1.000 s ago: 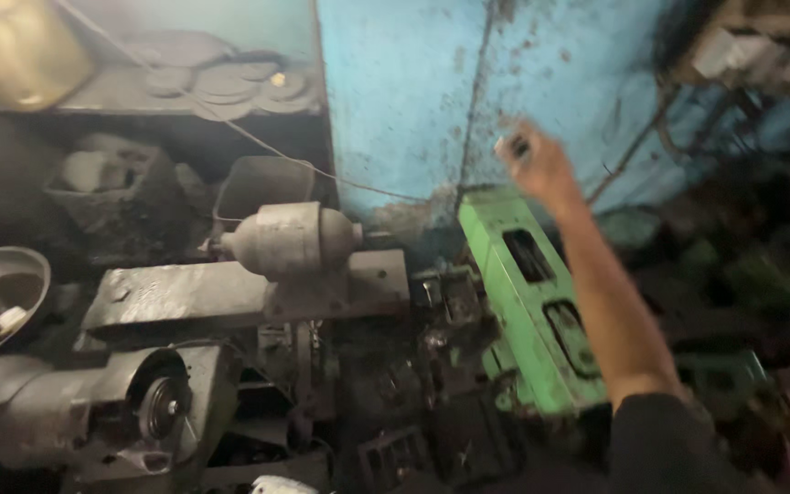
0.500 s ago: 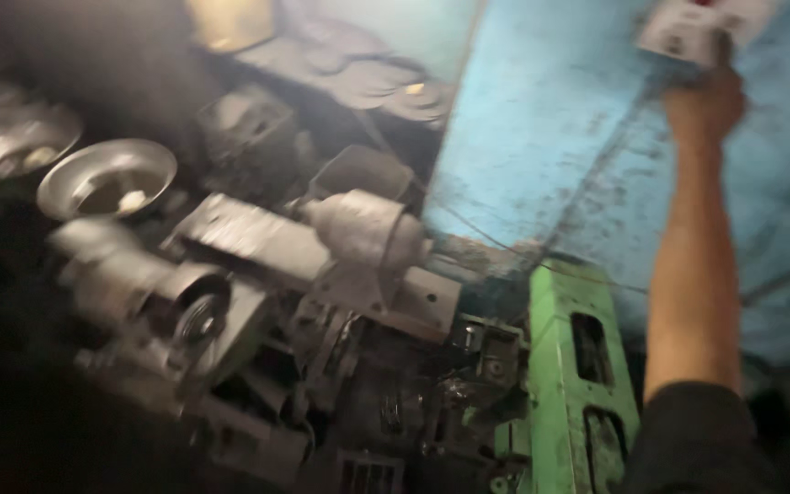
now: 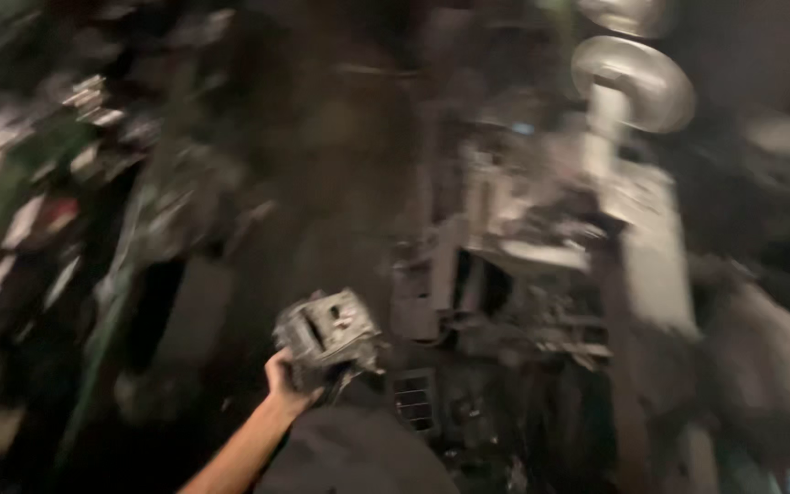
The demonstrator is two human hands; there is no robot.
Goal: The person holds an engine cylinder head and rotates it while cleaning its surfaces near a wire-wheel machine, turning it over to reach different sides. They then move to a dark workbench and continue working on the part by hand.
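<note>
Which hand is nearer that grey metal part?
The right hand, it seems: it grips the metal part from below. The left hand is out of view.

No packages, labels, signs or screens can be made out; the view is dark and heavily blurred, showing only dim grey machine shapes.

One grip (image 3: 285, 380) shows in the blurred head view, at the end of a bare, slim forearm that comes up from the bottom edge. No sleeve, glove, watch or ring can be made out on it. Just right of the forearm lies a dark, rounded fabric shape (image 3: 358, 453), possibly the person's clothing; the blur leaves that unsure.
</note>
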